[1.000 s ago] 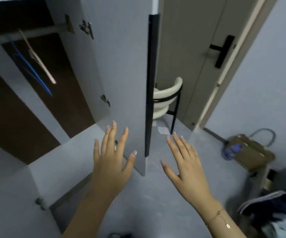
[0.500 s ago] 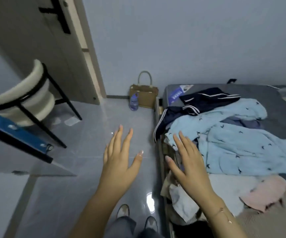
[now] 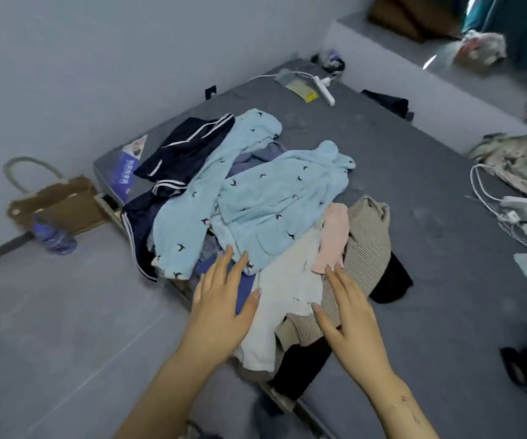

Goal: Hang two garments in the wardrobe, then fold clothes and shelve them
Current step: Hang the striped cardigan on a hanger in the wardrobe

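A heap of clothes lies on the near corner of a grey mattress [image 3: 414, 172]. On top are a light blue fleece garment [image 3: 275, 198] with small dark birds and a navy piece with white stripes [image 3: 189, 147]. Lower down lie a white garment [image 3: 287, 280], a pink one [image 3: 335, 236], a beige striped one [image 3: 369, 242] and a black one [image 3: 388, 283]. My left hand [image 3: 221, 308] hovers open, fingers straight, over the heap's near left edge. My right hand [image 3: 347, 318] is open above the beige and white pieces. Neither holds anything.
A brown bag [image 3: 59, 201] with a rope handle and a blue bottle [image 3: 53, 236] stand on the floor by the wall, left of the bed. Power strips with white cables [image 3: 509, 210] and a pale garment [image 3: 515, 156] lie on the mattress's right side. A grey ledge [image 3: 414, 49] runs behind.
My view has swung right from the open wardrobe, past the door and chair, to the bed. Both hands stay open and now hover over the clothes heap.
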